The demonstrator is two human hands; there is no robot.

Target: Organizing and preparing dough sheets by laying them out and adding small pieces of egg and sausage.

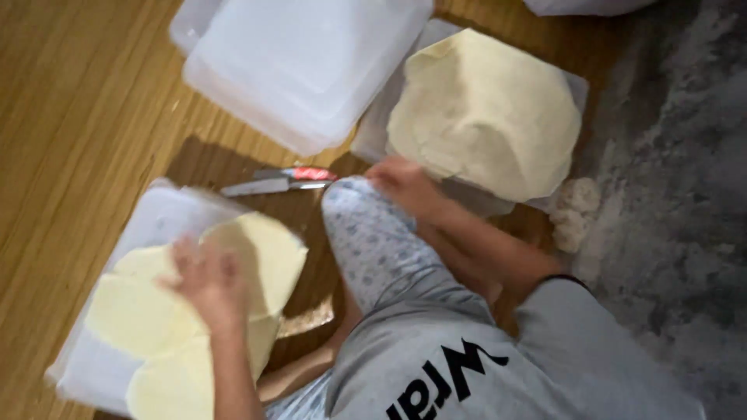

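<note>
My left hand (206, 280) lies flat, fingers apart, on a pale yellow round dough sheet (268, 253) that tops several overlapping sheets on a clear plastic sheet (159, 214) at lower left. My right hand (405, 185) reaches over my raised knee (366, 225) and touches the lower left edge of a tall stack of beige dough rounds (486, 109) at upper middle. The picture is blurred, so the fingers' grip on the stack is unclear.
A clear plastic container with lid (299, 62) sits at the top. A knife with a red handle (280, 181) lies on the wooden floor (70, 117). Small dough lumps (574, 214) rest beside a grey mat (677, 194) at right.
</note>
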